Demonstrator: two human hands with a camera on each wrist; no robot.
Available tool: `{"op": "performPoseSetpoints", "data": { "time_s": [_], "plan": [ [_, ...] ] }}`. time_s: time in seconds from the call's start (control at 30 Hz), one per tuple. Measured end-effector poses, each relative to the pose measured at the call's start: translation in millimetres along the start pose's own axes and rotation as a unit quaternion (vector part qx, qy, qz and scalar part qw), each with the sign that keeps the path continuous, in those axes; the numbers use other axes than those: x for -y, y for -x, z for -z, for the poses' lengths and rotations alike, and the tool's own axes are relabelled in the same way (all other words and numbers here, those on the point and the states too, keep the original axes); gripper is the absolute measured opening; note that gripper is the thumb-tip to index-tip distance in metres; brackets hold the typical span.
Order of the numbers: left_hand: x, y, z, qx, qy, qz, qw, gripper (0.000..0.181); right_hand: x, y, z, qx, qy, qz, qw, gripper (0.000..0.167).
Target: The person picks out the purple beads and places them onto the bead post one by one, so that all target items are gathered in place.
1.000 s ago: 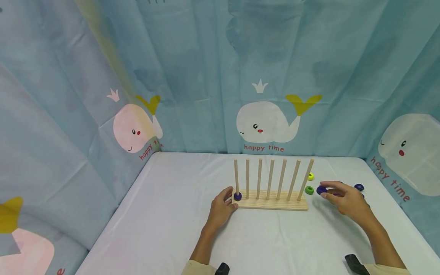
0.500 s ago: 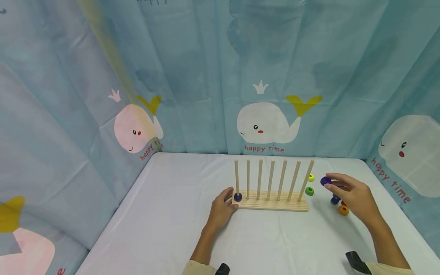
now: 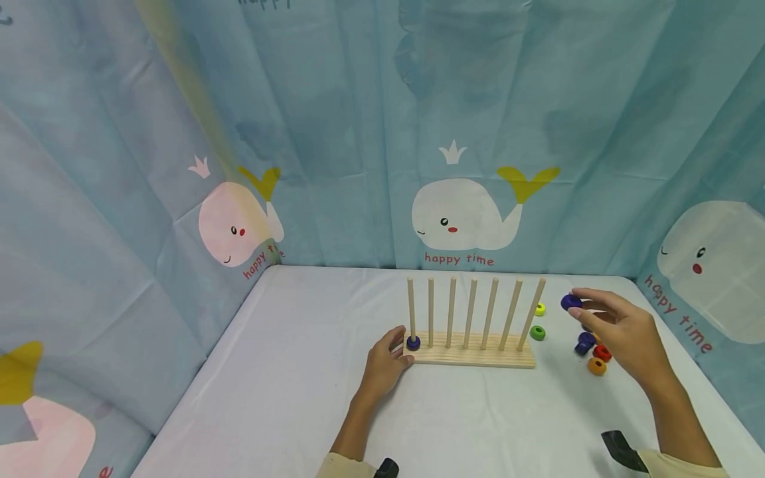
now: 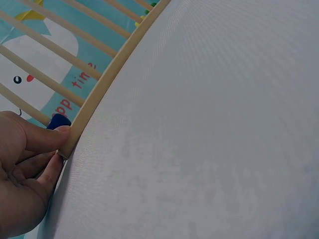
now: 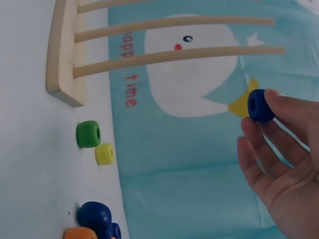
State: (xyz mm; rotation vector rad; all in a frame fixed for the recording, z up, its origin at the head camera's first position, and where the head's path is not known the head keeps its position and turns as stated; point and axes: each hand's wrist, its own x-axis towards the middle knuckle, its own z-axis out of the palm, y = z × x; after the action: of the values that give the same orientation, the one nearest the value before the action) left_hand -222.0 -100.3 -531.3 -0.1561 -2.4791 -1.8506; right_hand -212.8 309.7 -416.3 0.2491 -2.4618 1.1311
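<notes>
L hand (image 4: pixel 22 181) pinches one end of wooden rack (image 4: pixel 102 84), fingers by blue bead (image 4: pixel 59 121) at base of end peg (image 4: pixel 22 104). Tiny yellow bits (image 4: pixel 138 23) & green bits (image 4: pixel 153 6) up top, unclear. Whale-print curtain (image 4: pixel 93 31) behind pegs; white worktop (image 4: pixel 209 129) fills rt side.

1 bead (image 3: pixel 413 344) sits on the rack (image 3: pixel 472 359), loose beads (image 3: pixel 601 352) rightward.

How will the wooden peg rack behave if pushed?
The peg rack should slide rather than roll: its base looks like a flat board. Pushed high on the tall pegs, it might tip. The left hand grips one end, so it may pivot there.
</notes>
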Motion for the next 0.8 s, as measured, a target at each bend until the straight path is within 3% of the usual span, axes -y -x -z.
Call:
{"op": "performPoseSetpoints", "data": {
  "time_s": [0.8],
  "plan": [
    [-1.8,-0.1,0.5,-0.002,0.000,0.002,1.0000,0.067,36.5,-8.3,1.0,-0.034,-0.020,0.068,0.9970,0.039]
  ]
}}
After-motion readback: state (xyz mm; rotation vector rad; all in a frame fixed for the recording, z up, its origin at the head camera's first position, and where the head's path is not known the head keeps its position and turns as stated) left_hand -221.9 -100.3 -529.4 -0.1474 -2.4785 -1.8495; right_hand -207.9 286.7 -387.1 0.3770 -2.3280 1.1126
